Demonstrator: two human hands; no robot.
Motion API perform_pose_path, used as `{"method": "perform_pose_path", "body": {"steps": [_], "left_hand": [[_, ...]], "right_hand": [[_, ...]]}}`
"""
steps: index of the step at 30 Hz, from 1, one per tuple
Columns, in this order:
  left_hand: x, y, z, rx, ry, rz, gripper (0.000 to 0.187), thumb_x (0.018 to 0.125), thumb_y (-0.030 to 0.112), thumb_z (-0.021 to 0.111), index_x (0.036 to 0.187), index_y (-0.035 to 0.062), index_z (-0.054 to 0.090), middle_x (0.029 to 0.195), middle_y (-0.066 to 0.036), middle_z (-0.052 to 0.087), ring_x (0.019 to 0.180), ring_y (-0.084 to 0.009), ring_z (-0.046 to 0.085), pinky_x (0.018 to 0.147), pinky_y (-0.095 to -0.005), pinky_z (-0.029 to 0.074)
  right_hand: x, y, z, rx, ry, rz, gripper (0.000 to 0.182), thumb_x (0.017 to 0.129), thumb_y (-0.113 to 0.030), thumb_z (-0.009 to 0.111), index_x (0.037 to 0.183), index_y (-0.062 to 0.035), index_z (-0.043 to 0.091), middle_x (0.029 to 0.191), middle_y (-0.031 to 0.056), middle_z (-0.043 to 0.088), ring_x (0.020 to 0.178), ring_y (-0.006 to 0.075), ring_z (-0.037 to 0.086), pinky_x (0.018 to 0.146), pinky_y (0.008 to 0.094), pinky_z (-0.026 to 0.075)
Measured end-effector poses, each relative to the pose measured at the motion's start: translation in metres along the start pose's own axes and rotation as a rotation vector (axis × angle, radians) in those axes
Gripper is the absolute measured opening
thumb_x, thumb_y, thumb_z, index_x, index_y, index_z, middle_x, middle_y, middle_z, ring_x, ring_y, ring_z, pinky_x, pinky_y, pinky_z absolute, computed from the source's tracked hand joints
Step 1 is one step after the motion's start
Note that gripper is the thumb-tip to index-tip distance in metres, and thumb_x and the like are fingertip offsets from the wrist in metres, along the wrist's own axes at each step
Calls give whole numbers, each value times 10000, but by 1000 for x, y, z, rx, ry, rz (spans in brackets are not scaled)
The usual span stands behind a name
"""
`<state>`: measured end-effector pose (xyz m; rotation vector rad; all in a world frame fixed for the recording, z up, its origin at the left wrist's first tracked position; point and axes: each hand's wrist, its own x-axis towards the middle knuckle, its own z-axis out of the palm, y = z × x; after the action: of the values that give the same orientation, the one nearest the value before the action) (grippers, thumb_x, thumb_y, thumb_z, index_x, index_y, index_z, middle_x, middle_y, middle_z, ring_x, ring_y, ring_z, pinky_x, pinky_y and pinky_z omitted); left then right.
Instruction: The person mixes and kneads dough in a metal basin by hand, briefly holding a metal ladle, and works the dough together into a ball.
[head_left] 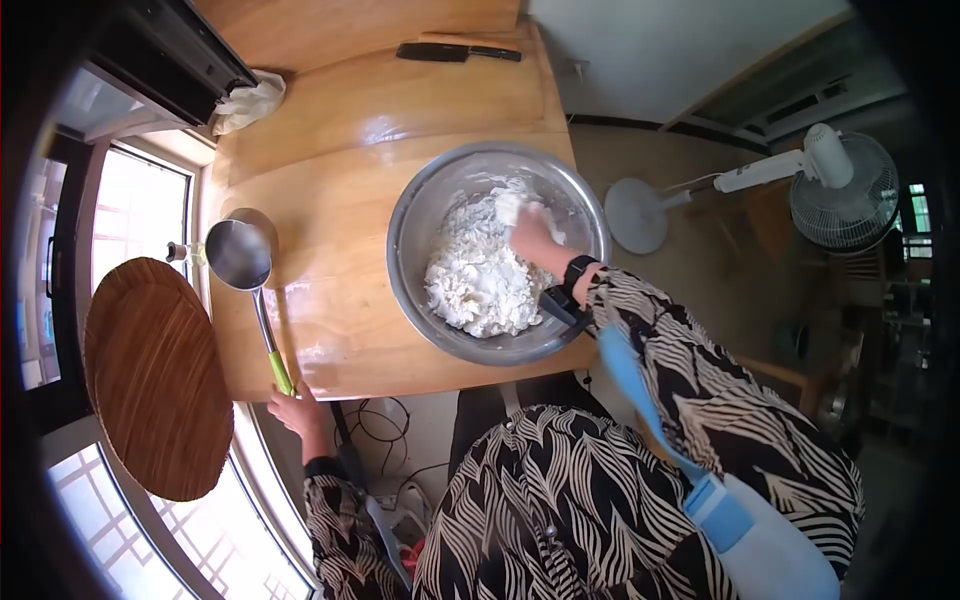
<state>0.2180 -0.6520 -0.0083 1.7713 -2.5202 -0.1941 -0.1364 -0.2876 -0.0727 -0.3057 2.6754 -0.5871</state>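
Note:
A steel mixing bowl (420, 210) sits on the wooden table (340, 130) and holds a shaggy white dough (478, 278). My right hand (533, 240) is inside the bowl, dusted with flour and pressed into the dough; a dark band circles its wrist. My left hand (296, 410) is at the table's near edge, closed around the green end of a steel ladle (240, 255) whose cup rests on the tabletop to the left of the bowl.
A cleaver (455, 52) lies at the table's far end, with a white crumpled cloth (248, 102) at the far left corner. A round wooden board (155, 375) leans by the window on the left. A white standing fan (800, 180) is on the floor to the right.

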Motion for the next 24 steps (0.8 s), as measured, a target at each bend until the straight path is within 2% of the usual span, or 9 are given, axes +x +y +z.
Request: {"method": "perform_pose_path", "body": {"steps": [4, 7, 10, 13, 14, 16, 18, 22, 24], "left_hand": [[35, 8, 8, 76, -67, -9, 764, 790, 412, 656, 1374, 63, 309, 1273, -202, 428, 1151, -386, 450, 895, -476, 411], [62, 1, 30, -45, -228, 124, 692, 799, 396, 639, 1335, 60, 358, 1205, -221, 485, 1094, -389, 493, 891, -467, 413], [74, -4, 48, -62, -121, 134, 533, 808, 341, 624, 1214, 42, 450, 1061, -222, 577, 972, -406, 556, 833, -472, 441], [77, 0, 41, -140, -284, 145, 404, 805, 302, 614, 1077, 26, 498, 899, -191, 615, 811, -379, 611, 738, -461, 474], [76, -4, 39, -358, -354, 161, 338, 821, 273, 614, 1022, 25, 505, 781, -133, 616, 643, -280, 638, 572, -385, 497], [65, -2, 19, -635, -415, 83, 297, 836, 242, 608, 1014, 27, 508, 761, -99, 601, 591, -205, 622, 493, -314, 469], [48, -1, 8, -850, -425, 10, 209, 865, 176, 588, 995, 29, 517, 739, -42, 580, 535, -117, 585, 405, -222, 415], [6, 4, -38, -781, -434, 7, 184, 876, 168, 585, 983, 31, 522, 699, -17, 541, 491, -85, 516, 399, -211, 385], [-11, 6, -58, -764, -433, 11, 159, 889, 158, 571, 980, 36, 524, 694, -11, 527, 476, -63, 475, 394, -197, 357]], "right_hand": [[-19, -29, -11, 377, 59, -245, 461, 834, -191, 519, 1230, 36, 454, 1209, 272, 500, 1114, 417, 480, 959, 440, 389], [-39, -40, -21, 89, 99, -243, 412, 833, -186, 526, 1219, -44, 502, 1248, 216, 498, 1172, 400, 446, 983, 451, 360], [-48, -71, -21, -149, -29, -584, 385, 858, -226, 510, 1221, -97, 521, 1301, 167, 469, 1245, 378, 381, 1024, 511, 290], [-42, -95, 1, -413, -198, -756, 413, 886, -319, 494, 1252, -129, 503, 1348, 140, 426, 1304, 364, 306, 1042, 584, 207], [-40, -91, 0, -416, -174, -698, 426, 890, -343, 489, 1263, -138, 497, 1360, 140, 415, 1309, 364, 300, 1041, 597, 196], [-31, -85, -7, -420, -123, -592, 452, 899, -391, 478, 1285, -156, 483, 1384, 139, 392, 1320, 363, 289, 1038, 624, 174], [-28, -54, -18, -287, -87, -422, 495, 899, -420, 479, 1297, -127, 476, 1422, 154, 346, 1323, 355, 294, 1064, 564, 186], [-48, -22, -69, -220, -146, -291, 539, 884, -409, 510, 1307, -79, 458, 1425, 179, 332, 1311, 354, 312, 1056, 539, 215], [-45, 9, -56, -76, -40, -196, 601, 863, -414, 536, 1326, -48, 422, 1403, 204, 355, 1286, 383, 339, 1050, 528, 240]]}}
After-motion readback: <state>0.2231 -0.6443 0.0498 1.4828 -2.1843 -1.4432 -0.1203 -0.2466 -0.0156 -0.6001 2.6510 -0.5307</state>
